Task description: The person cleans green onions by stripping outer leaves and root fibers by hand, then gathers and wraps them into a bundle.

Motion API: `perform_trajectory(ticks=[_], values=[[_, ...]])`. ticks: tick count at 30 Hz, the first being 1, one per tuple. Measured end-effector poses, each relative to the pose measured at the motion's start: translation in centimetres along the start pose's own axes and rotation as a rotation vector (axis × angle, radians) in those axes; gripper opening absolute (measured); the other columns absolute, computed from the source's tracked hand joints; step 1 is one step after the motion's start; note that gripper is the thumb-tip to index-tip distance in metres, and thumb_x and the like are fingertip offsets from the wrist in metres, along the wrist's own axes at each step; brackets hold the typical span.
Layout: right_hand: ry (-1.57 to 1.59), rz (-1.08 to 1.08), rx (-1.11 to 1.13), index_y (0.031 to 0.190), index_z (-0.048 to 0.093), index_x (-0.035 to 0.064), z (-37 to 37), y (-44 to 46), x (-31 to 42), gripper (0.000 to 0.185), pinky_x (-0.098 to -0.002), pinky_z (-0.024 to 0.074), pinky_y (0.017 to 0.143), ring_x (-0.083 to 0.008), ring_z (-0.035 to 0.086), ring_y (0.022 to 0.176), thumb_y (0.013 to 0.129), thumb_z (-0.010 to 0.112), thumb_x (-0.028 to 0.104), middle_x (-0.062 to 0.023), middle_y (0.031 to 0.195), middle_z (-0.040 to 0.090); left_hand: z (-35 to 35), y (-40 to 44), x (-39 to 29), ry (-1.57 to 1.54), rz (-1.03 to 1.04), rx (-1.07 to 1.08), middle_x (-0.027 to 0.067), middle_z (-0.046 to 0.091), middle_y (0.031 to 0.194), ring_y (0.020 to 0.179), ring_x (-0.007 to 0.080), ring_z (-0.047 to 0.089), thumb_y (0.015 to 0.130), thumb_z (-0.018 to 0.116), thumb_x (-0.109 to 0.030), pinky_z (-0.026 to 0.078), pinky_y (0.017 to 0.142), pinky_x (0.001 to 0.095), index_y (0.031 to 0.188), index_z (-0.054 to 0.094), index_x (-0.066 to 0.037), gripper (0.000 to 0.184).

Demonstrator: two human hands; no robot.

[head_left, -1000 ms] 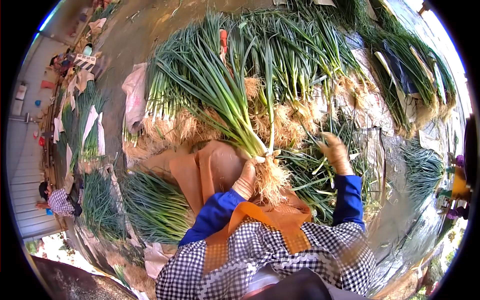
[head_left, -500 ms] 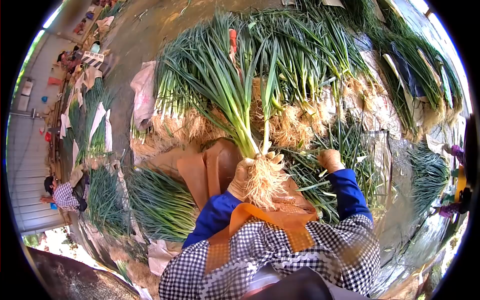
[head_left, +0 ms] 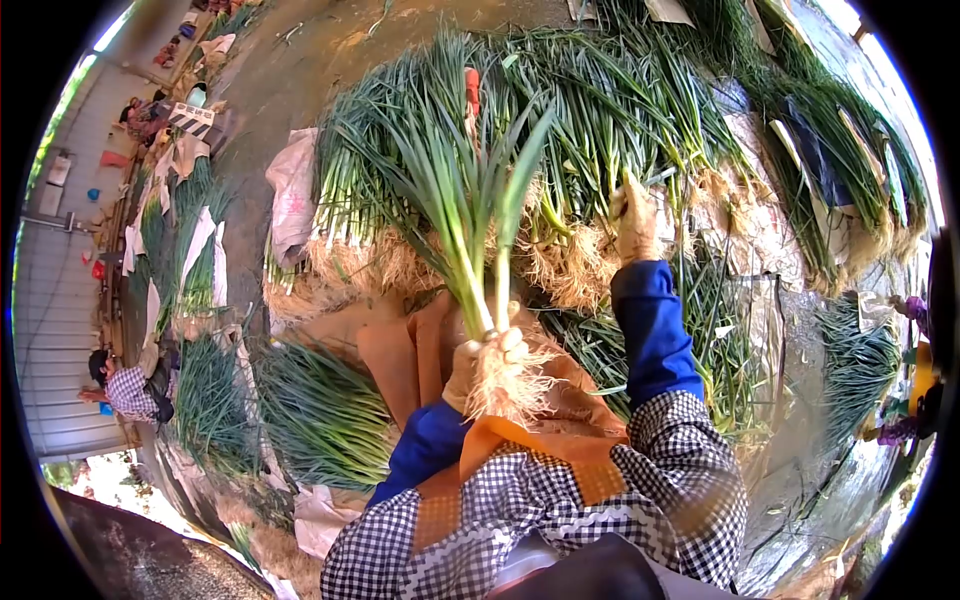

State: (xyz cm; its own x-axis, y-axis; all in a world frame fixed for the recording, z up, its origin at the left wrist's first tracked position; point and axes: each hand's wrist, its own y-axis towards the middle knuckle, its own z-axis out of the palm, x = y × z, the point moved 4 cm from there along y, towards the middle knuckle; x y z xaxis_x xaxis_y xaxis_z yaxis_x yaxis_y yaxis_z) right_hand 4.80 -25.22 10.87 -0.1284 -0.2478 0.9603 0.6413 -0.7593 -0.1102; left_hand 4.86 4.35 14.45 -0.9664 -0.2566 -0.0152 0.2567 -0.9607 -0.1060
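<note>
My left hand (head_left: 478,362), low in the middle of the head view, is wrapped round the white stems of a bunch of green onions (head_left: 460,240). Its pale roots hang below the fingers and its leaves point up and away. My right hand (head_left: 637,222) reaches forward to the right, at the root end of the large onion pile (head_left: 590,110). Its fingers are bent together near a stem; what they hold, if anything, is too small to make out. An orange-brown apron (head_left: 400,350) lies beneath my left hand.
More onions (head_left: 325,410) lie at the lower left, beside a pale sack (head_left: 292,195). Loose leaves (head_left: 715,350) are scattered at the right. A person in a checked top (head_left: 130,392) is at the far left; another person's purple sleeve (head_left: 897,430) shows at the right edge.
My right hand has moved forward from the loose leaves to the pile's roots. My left hand, still round the bunch, has shifted slightly left and down.
</note>
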Motion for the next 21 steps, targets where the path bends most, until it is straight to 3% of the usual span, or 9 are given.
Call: perform_trajectory(ticks=[2,4,6,9,10,11,14,18,21], values=[[-0.281,-0.019,-0.007,0.076,0.054,0.0116,1.5,1.3,-0.6,0.036,-0.0255,0.0416,0.054,-0.0114,0.048,0.058,0.086,0.050,0.046,-0.0020,0.065,0.051,1.2,-0.1,-1.0,0.044,0.123,0.176,0.0025,0.046,0.079,0.076,0.0156,0.048,0.069,0.069,-0.020,0.050,0.060,0.0247,0.132,0.033,-0.005,0.074],[-1.520,0.089,0.544,0.091,0.058,0.0082,4.9,2.3,-3.1,0.045,-0.0286,0.0469,0.064,-0.0168,0.058,0.079,0.083,0.052,0.052,-0.0090,0.085,0.061,2.8,0.8,-1.7,0.115,0.148,0.217,0.0026,0.047,0.079,0.077,0.0161,0.049,0.068,0.071,-0.022,0.049,0.062,0.0248,0.132,0.034,-0.006,0.075],[-1.848,-0.034,0.595,0.094,0.061,0.0109,6.1,1.7,-5.6,0.047,-0.0337,0.0495,0.068,-0.0227,0.063,0.078,0.081,0.051,0.055,-0.0096,0.087,0.065,2.5,2.0,-1.8,0.202,0.164,0.012,0.0027,0.049,0.081,0.079,0.0168,0.049,0.066,0.072,-0.023,0.048,0.067,0.0252,0.130,0.038,-0.006,0.073],[-1.586,0.154,0.529,0.094,0.062,0.0111,4.7,0.8,-6.1,0.040,-0.0341,0.0500,0.063,-0.0222,0.063,0.069,0.086,0.048,0.048,-0.0103,0.075,0.063,-0.4,3.0,-0.9,0.174,0.166,-0.189,0.0060,0.054,0.095,0.096,0.0214,0.050,0.068,0.060,-0.014,0.046,0.085,0.0344,0.120,0.046,-0.004,0.055],[-1.262,0.069,0.482,0.092,0.061,0.0085,3.4,-1.2,-4.2,0.040,-0.0330,0.0488,0.058,-0.0184,0.059,0.061,0.088,0.047,0.045,-0.0079,0.067,0.059,-1.0,2.7,-0.3,0.155,0.148,-0.281,0.0060,0.054,0.098,0.104,0.0219,0.048,0.069,0.057,-0.012,0.044,0.091,0.0371,0.115,0.050,-0.006,0.046],[-0.547,0.388,0.454,0.101,0.060,0.0050,1.0,-3.6,-4.4,0.039,-0.0323,0.0478,0.061,-0.0168,0.057,0.063,0.089,0.044,0.038,-0.0065,0.076,0.061,0.8,2.9,0.6,0.144,0.124,-0.294,0.0085,0.057,0.099,0.103,0.0226,0.052,0.071,0.053,-0.010,0.044,0.094,0.0402,0.105,0.052,-0.004,0.035],[0.334,0.267,0.452,0.091,0.058,0.0041,-2.1,-9.9,-1.8,0.026,-0.0329,0.0399,0.088,-0.0188,0.052,0.099,0.091,0.046,0.028,-0.0125,0.103,0.058,-11.0,1.8,1.9,0.256,0.038,-0.495,0.0066,0.059,0.084,0.074,0.0174,0.060,0.070,0.052,-0.009,0.053,0.073,0.0318,0.100,0.052,-0.002,0.031],[-0.037,0.440,0.435,0.103,0.058,-0.0029,-2.1,-14.6,-4.0,0.038,-0.0360,0.0350,0.097,-0.0252,0.050,0.108,0.089,0.048,0.030,-0.0141,0.112,0.056,-6.5,4.0,6.6,0.387,-0.118,-0.443,0.0058,0.059,0.087,0.075,0.0159,0.059,0.070,0.052,-0.005,0.051,0.069,0.0275,0.105,0.053,-0.001,0.035],[-0.322,0.254,0.256,0.106,0.060,0.0022,-1.9,-13.3,-3.3,0.042,-0.0310,0.0454,0.079,-0.0183,0.058,0.089,0.085,0.053,0.039,-0.0090,0.092,0.062,-7.0,4.6,7.5,0.353,-0.090,-0.498,0.0064,0.060,0.087,0.077,0.0179,0.059,0.070,0.055,-0.003,0.050,0.072,0.0290,0.099,0.057,-0.001,0.029]])
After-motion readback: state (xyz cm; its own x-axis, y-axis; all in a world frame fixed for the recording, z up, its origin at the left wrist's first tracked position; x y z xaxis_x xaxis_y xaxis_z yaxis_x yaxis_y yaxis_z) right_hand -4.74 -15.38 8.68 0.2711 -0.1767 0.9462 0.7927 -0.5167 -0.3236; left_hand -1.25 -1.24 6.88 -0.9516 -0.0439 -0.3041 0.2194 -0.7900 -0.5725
